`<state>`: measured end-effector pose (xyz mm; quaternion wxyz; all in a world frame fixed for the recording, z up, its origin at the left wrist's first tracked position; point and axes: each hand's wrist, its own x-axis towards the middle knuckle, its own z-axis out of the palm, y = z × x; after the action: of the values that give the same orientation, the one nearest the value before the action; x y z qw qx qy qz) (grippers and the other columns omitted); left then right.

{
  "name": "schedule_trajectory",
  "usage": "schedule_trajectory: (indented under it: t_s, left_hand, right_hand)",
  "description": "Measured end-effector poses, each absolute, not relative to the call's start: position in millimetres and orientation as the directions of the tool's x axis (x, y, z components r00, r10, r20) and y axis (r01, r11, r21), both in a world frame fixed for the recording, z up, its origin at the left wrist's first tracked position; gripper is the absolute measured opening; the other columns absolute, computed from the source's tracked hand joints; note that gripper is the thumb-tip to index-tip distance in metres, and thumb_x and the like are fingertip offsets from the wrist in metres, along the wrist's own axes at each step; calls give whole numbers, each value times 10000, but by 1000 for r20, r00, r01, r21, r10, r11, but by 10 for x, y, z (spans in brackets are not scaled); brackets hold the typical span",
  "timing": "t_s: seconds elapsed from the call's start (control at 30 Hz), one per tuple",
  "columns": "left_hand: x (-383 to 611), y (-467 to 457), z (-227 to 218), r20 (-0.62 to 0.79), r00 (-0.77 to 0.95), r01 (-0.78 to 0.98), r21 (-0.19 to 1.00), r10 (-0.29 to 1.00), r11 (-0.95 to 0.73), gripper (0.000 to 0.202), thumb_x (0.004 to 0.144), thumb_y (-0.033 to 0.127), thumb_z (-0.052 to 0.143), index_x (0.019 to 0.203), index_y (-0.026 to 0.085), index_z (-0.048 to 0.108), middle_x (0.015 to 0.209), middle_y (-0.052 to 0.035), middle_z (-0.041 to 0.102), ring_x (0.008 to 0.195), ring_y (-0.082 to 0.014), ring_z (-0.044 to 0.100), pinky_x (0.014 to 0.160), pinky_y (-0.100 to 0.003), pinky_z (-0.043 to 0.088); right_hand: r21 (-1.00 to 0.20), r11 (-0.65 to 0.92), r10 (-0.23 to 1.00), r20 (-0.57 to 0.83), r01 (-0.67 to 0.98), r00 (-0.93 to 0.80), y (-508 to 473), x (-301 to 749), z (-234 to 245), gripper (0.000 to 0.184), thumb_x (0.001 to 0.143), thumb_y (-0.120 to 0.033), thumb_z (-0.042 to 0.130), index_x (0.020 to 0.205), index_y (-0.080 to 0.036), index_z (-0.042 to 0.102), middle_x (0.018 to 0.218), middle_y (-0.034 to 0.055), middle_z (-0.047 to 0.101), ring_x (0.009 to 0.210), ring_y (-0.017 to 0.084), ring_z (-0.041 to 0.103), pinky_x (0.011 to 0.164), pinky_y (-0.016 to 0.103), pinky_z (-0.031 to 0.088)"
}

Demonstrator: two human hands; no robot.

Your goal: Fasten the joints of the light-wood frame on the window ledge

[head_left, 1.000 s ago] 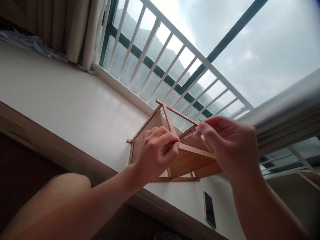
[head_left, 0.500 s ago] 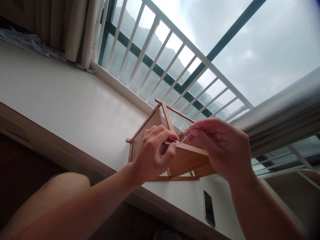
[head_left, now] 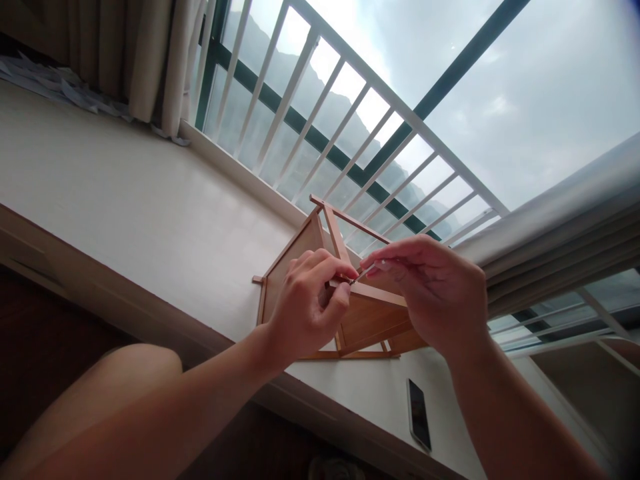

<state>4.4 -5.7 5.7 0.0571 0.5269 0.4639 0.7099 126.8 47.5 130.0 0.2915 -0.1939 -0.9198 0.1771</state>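
Note:
My left hand (head_left: 307, 310) is closed at the near corner of a small wooden rack (head_left: 377, 293). Its thumb and forefinger pinch a small dark screw (head_left: 351, 281) at the end of a bar. My right hand (head_left: 437, 290) grips a thin metal rod, which looks like a hex key (head_left: 369, 269), between thumb and fingers. The tip of the key meets the screw, or comes very close to it; I cannot tell which. The rack has light brown panels and slim bars, and my hands cover part of it.
The rack stands on a white window ledge (head_left: 125, 193). A phone (head_left: 419, 415) lies near the ledge's front edge at the right. Behind are white railings (head_left: 345, 147) and a window. Curtains (head_left: 150, 67) hang at the left, with papers (head_left: 60, 83) beside them.
My right hand has moved left and slightly down, bringing the hex key's tip to the screw. My left hand has stayed almost still on the rack's corner.

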Motion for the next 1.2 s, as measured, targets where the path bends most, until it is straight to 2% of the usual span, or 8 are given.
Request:
schedule_trajectory:
  t_s: [0.23,0.33,0.5,0.6,0.7,0.93,1.1,1.2]
  left_hand:
    - [42,-59,53,699,-444,420,715,560,-559,126,859,181,505,884,197,628,885,-28,609,856,-178,552,788,-338,448]
    - [43,-60,54,699,-443,420,715,562,-559,133,859,178,502,888,194,631,879,-25,604,864,-179,548,793,-338,445]
    - [49,-57,51,700,-442,414,714,561,-565,137,859,173,499,888,192,632,871,-20,599,855,-173,548,796,-334,444]
    - [51,-57,50,697,-448,410,717,560,-564,147,859,167,498,908,194,635,886,-20,602,857,-172,548,801,-335,445]
    - [51,-60,53,693,-451,412,721,562,-558,141,861,167,501,899,193,633,887,-19,605,853,-171,547,797,-334,443]
    - [59,-60,54,694,-457,422,719,556,-551,148,859,169,490,859,196,635,873,-21,612,848,-172,546,805,-339,440]
    - [65,-48,42,694,-453,427,720,560,-547,142,862,169,492,862,198,631,873,-16,609,855,-169,545,809,-334,436]
    - [64,-44,38,696,-456,431,718,555,-546,137,863,166,492,870,198,626,873,-15,607,855,-168,544,808,-332,435]
  right_hand:
    - [-372,905,379,482,208,-790,492,1266,1308,88,888,-172,619,925,-205,691,871,32,734,780,168,701,725,293,583]
    - [-390,882,434,452,264,-779,515,1285,1310,68,863,-240,670,914,-198,685,858,35,729,750,172,695,695,289,576]
    - [-425,808,573,410,407,-709,521,1258,1319,214,811,-369,726,748,-180,649,699,33,698,620,160,653,576,252,537]
    - [-517,743,636,344,426,-691,505,1210,1318,264,833,-383,693,692,-175,613,616,25,668,540,145,617,523,247,514]
    - [-518,735,653,367,438,-662,478,1182,1311,245,832,-363,688,702,-168,619,605,20,654,521,139,604,500,241,498]
    - [-466,804,584,503,368,-638,470,1240,1344,155,846,-325,685,816,-175,667,641,6,644,532,125,605,472,218,487]
    - [-399,857,498,478,326,-723,505,1297,1380,33,849,-219,681,874,-198,688,749,-5,688,587,104,629,535,195,516]
    - [-353,876,471,474,330,-744,494,1319,1374,64,869,-170,644,894,-208,689,774,-11,695,633,108,647,586,198,532]
